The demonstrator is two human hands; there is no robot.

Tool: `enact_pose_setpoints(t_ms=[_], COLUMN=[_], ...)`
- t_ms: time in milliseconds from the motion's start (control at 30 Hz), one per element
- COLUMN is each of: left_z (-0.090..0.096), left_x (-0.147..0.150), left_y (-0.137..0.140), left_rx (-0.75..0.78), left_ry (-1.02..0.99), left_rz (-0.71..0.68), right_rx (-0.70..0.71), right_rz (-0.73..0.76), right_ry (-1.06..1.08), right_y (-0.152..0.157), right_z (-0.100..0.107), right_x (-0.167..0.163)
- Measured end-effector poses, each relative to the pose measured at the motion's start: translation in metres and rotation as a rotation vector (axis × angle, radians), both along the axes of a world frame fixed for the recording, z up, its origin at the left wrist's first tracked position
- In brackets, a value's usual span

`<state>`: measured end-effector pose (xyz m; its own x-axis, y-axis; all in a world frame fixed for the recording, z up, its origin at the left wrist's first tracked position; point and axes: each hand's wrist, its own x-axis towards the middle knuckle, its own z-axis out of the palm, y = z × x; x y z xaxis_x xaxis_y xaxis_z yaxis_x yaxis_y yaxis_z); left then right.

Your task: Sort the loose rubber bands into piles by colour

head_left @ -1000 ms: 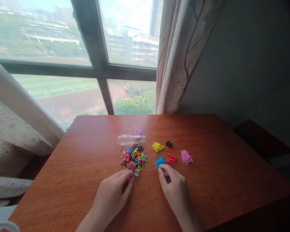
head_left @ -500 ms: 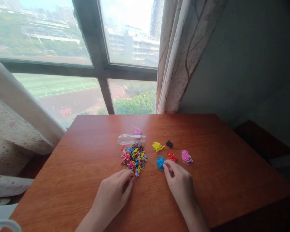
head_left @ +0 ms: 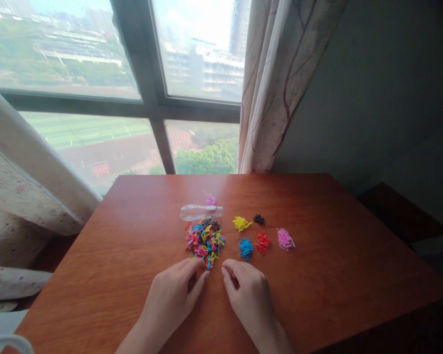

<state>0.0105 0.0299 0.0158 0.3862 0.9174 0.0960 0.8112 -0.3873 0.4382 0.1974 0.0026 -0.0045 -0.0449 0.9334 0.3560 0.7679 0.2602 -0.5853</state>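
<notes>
A heap of small multicoloured elastic hair ties (head_left: 205,240) lies on the wooden table (head_left: 140,211). My left hand (head_left: 179,285) rests at the near edge of the heap, with thumb and forefinger slightly apart and nothing visible between them. To the right of the heap's near edge is my right hand (head_left: 247,285), its thumb and forefinger tips close with a narrow gap; I see no tie in it. Beyond it sit sorted clusters: blue hair ties (head_left: 245,249), red hair ties (head_left: 263,242), yellow hair ties (head_left: 241,223), black hair ties (head_left: 259,219) and pink hair ties (head_left: 286,239).
A clear plastic container (head_left: 197,212) lies on its side behind the heap, beside a pink round piece (head_left: 211,201) with a loop. The window (head_left: 157,108) and curtains (head_left: 264,98) stand behind the table. A white curved object (head_left: 11,339) shows at lower left.
My right hand has left the blue hair ties and moved left and nearer, towards the mixed heap. My left thumb has parted a little from the forefinger.
</notes>
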Motion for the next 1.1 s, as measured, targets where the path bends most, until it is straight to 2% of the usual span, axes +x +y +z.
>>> enact_pose_setpoints(t_ms=[133,600,767,900,1100], left_z=[0.001,-0.002,-0.003,0.000,0.006], left_x=[0.003,0.000,0.003,0.009,0.016], left_y=[0.000,0.001,0.002,0.008,0.015], left_rx=[-0.004,0.072,0.158,0.183,0.088], left_ry=[0.038,-0.031,-0.050,0.064,0.255], left_rz=[0.011,0.021,0.025,-0.009,-0.060], right_rx=[-0.054,-0.075,-0.089,-0.080,-0.093], right_rz=[0.046,0.046,0.049,0.046,0.049], right_ry=[-0.009,-0.007,0.015,0.018,0.029], right_y=[-0.004,-0.005,-0.005,-0.004,-0.004], right_z=[-0.003,-0.003,-0.002,-0.002,-0.003], right_x=[-0.012,-0.011,-0.010,-0.010,-0.010])
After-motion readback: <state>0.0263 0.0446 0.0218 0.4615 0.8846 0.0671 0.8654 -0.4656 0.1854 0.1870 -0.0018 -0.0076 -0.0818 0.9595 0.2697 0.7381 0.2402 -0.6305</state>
